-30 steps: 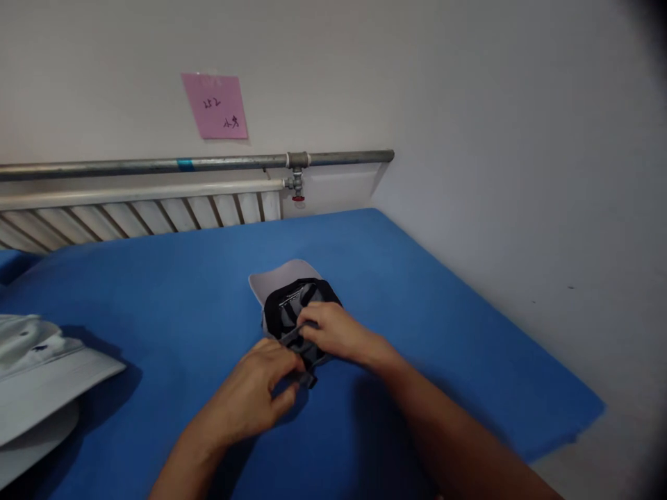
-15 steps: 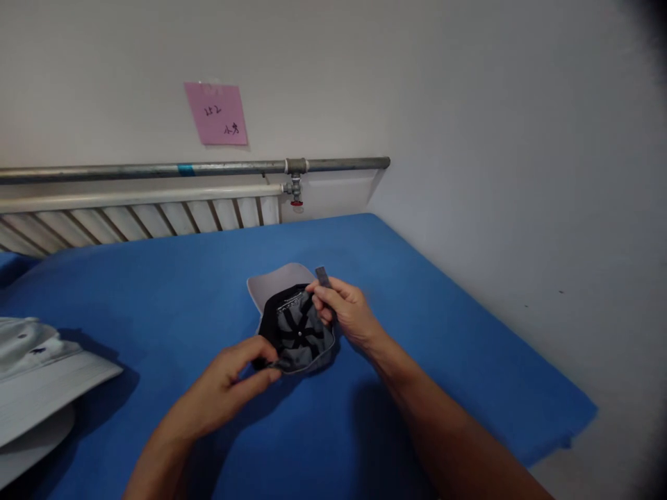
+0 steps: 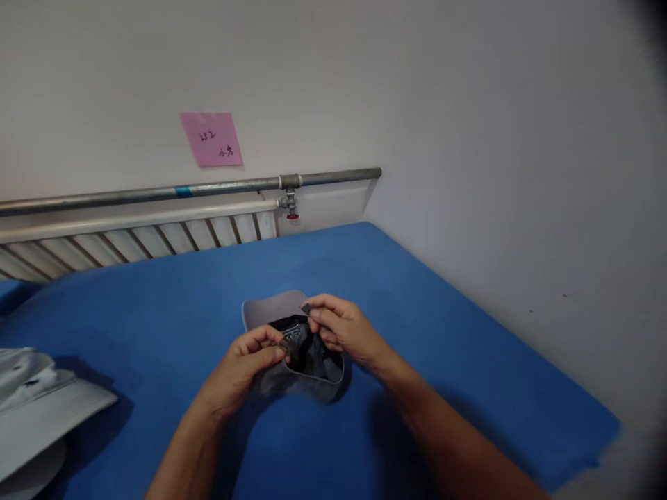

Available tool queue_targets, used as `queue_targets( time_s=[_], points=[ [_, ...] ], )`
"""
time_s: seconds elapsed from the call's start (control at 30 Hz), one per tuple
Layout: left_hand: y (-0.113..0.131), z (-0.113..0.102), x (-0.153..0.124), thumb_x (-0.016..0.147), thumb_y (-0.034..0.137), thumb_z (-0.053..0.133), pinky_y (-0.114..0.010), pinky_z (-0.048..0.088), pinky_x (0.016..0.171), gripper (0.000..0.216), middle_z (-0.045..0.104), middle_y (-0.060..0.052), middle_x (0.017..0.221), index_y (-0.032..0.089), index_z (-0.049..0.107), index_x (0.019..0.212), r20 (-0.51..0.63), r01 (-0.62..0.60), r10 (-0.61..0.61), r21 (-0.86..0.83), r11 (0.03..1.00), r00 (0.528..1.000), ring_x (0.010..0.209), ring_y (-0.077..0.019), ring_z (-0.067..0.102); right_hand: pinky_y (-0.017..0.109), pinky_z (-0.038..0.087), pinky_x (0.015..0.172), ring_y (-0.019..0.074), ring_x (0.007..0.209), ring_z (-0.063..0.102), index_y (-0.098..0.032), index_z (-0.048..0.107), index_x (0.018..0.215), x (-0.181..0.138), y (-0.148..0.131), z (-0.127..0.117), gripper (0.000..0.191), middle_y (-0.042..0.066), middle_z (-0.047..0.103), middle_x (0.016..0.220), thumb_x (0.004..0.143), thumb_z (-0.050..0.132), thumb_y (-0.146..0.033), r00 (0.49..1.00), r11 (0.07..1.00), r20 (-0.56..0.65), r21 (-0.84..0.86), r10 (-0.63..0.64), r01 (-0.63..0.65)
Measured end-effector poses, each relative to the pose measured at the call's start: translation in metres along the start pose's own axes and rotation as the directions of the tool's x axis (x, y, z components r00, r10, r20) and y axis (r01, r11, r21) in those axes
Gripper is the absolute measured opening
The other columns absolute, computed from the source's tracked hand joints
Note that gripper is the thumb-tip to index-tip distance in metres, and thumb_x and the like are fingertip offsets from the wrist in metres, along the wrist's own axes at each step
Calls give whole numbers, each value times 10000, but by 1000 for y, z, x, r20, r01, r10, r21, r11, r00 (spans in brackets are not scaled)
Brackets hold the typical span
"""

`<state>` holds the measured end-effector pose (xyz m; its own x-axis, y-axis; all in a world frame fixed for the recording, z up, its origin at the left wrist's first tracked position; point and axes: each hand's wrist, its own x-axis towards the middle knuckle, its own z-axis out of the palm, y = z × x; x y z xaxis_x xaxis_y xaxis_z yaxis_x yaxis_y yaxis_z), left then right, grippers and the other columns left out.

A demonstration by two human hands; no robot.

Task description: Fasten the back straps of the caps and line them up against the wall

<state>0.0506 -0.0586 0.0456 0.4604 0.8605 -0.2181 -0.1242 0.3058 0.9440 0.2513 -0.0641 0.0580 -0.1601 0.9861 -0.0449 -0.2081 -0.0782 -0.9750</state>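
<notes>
- Gray cap: mid blue table, well apart from far edge and right edge; opening up, brim toward far edge.
- Right hand: thumb and fingers pinched on dark strap, its tip poking out over the brim side.
- Left hand: narrow pinch on the cap's opening edge, left side.
- Step, my read: handling the strap at the opening, 2 hands at once.
- Next move likely calls for: firm pinch, strap flat, no twist.
- Hidden: most of strap under right fingers; exact bit in left pinch unclear.
- Inner lettering too small to read.
- Pale caps, left: cut off, at least 2 brims.
- Table's near edge: out of frame.
</notes>
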Motion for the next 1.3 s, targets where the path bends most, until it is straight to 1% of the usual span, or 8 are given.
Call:
queue_targets(
  time_s=[0.13,0.23,0.33,0.67,0.8,0.93,1.13,1.3],
  points=[
    [-13,-4,0,670,277,800,-190,444,646,161,694,3,683,179,700,749,-10,-32,32,-93,995,999,639,-87,599,161,177,348,6,375,277,-170,617,839,2,3,3,169,-71,494,592,785,626,-329,993,994,38,-7,110,-110],
    [-14,-7,1,674,285,799,-195,449,674,146,697,2,682,180,719,736,-16,-74,72,-116,990,997,660,-92,602,160,225,367,12,408,313,-155,623,784,3,7,7,174,-53,508,613,786,629,-328,988,993,105,-11,115,-114],
    [-14,-8,0,692,273,780,-204,451,694,112,696,0,692,182,727,731,-4,-94,94,-112,989,996,688,-103,604,163,270,391,27,431,350,-158,649,835,1,8,12,143,-55,502,596,783,618,-288,985,995,144,-29,98,-95],
    [-8,-14,-8,674,306,693,-244,448,660,174,684,-35,714,159,728,760,67,-151,162,-142,978,985,689,-147,583,154,283,379,43,431,390,-182,607,778,1,14,19,80,-64,496,543,732,644,-235,991,994,80,19,104,-106],
    [-10,-14,-7,686,263,739,-219,436,654,111,665,-9,688,170,712,740,0,-151,152,-109,982,988,671,-118,569,161,311,391,52,427,402,-180,621,797,1,16,18,80,-76,475,493,722,605,-200,990,995,112,41,85,-90],
    [-11,-12,-5,708,274,754,-209,441,650,131,670,-2,678,169,702,767,2,-131,132,-115,985,991,653,-106,579,166,327,393,52,415,416,-180,620,788,1,16,20,75,-81,489,481,718,621,-205,989,995,121,44,87,-93],
    [-12,-11,-4,698,247,777,-207,447,639,171,687,6,653,178,663,806,43,-113,120,-143,983,992,625,-100,601,163,313,379,47,378,398,-181,583,771,0,19,24,103,-89,489,455,695,645,-211,973,979,171,110,154,-174],
    [-11,-9,-5,697,250,779,-209,455,632,164,697,4,665,175,662,784,42,-116,122,-123,986,992,627,-103,611,149,292,370,36,398,388,-176,565,748,0,20,25,121,-60,546,523,667,655,-186,947,935,237,225,218,-272]
  ],
)
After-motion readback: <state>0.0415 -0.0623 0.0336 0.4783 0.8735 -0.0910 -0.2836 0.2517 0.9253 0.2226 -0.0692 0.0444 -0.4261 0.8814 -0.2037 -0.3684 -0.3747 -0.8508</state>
